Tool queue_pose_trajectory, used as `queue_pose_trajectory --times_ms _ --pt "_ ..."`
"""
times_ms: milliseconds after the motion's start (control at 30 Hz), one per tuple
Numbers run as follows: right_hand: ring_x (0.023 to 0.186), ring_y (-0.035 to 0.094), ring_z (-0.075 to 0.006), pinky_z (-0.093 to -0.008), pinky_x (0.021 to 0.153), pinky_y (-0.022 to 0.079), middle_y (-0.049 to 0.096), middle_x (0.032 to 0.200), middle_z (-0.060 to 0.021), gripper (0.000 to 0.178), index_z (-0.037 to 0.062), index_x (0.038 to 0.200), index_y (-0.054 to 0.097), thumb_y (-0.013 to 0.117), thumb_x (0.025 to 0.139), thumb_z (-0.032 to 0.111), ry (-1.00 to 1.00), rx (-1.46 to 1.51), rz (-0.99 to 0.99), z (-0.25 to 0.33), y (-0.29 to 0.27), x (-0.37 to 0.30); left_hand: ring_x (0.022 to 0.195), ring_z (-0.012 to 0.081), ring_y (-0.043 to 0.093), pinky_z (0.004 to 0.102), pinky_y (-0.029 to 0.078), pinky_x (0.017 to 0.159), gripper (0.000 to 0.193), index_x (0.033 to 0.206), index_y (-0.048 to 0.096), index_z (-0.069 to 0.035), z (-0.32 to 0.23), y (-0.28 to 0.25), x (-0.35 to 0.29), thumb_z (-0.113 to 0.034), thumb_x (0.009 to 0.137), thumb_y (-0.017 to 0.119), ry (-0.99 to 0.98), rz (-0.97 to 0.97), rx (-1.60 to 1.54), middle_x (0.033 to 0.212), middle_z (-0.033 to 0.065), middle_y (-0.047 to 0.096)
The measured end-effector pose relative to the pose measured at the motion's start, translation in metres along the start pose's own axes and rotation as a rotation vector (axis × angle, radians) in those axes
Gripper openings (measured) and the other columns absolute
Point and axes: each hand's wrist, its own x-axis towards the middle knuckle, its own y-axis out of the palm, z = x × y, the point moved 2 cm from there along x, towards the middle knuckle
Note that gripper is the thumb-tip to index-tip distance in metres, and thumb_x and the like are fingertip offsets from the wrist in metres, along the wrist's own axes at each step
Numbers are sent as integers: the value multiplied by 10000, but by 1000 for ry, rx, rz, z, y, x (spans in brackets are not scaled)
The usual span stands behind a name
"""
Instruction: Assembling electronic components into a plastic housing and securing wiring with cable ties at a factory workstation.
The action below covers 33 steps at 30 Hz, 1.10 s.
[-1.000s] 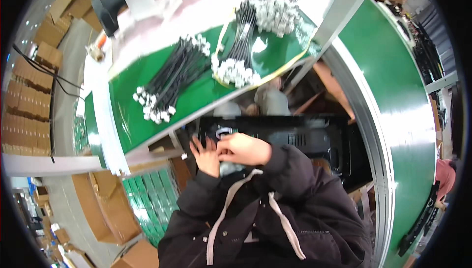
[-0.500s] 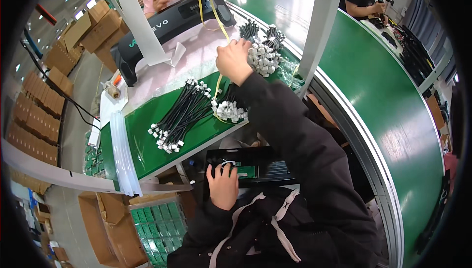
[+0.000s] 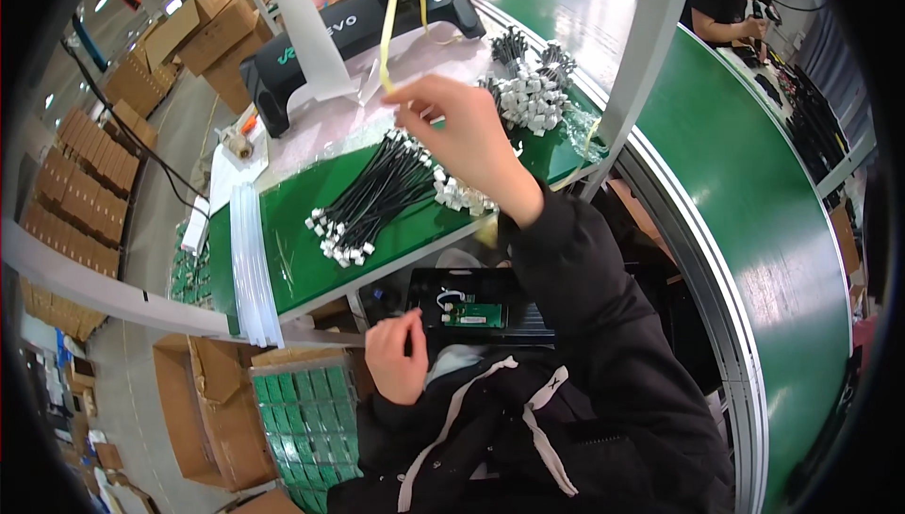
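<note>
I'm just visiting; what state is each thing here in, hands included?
Right bare hand: raised, fingertips at a narrow yellow strip; grip unclear.
Left bare hand: loosely curled, beside a black plastic casing.
Green rectangular circuit board: lying exposed in the casing.
Black cables with white connectors: bunched on the green table.
Translucent plastic tubes: draped over the table's edge.
Brown cardboard box at lower left: open.

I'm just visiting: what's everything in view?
Bench: one, green, middle
Cable bundles: several, black and white, on bench
Strip: at least one, yellow, upper middle
Tubes: several, whitish, bench's left edge
Curved device: one, black, bench's far side
Housing: one, black, lower middle
Circuit board: one, green, in housing
Packed boards: many, green, lower left
Cartons: many, brown, left
Long worktop: one, green, right
Co-workers: at least two, pink/black clothes, top
Left hand: one, black-sleeved, by housing
Right hand: one, black-sleeved, over bench
</note>
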Motion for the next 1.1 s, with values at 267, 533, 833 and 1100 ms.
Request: queue_pose_trajectory --times_ms 267,533,833,1100 --pt "721 573 -190 -293 615 484 612 954 -71 257 -13 911 636 627 656 -47 -233 -218 263 86 -1 -124 782 113 565 263 442 747 196 1015 614 22 -60 -47 61 -89 907 494 -163 -255 -1016 831 74 629" --pt "720 528 -199 -282 605 463 583 936 -96 352 -30 920 625 602 579 56 -272 -558 421 90 -4 -169 794 113 587 237 454 738 236 1112 567 40 -79 -37 65 -78 910 533 -76 49 -687 899 83 647" --pt "773 531 -181 -264 661 465 567 979 -87 292 7 925 610 594 648 97 -220 -536 571 82 -10 -198 749 109 601 229 471 704 238 1115 577 37 -82 -24 60 -100 944 486 -89 108 -814 857 70 652" --pt "765 580 -193 -264 605 447 605 931 -43 353 39 969 652 699 619 58 -211 -385 177 97 -35 -163 698 86 563 208 453 625 236 1142 576 17 -72 -32 40 -44 935 481 -184 90 -816 873 81 653"
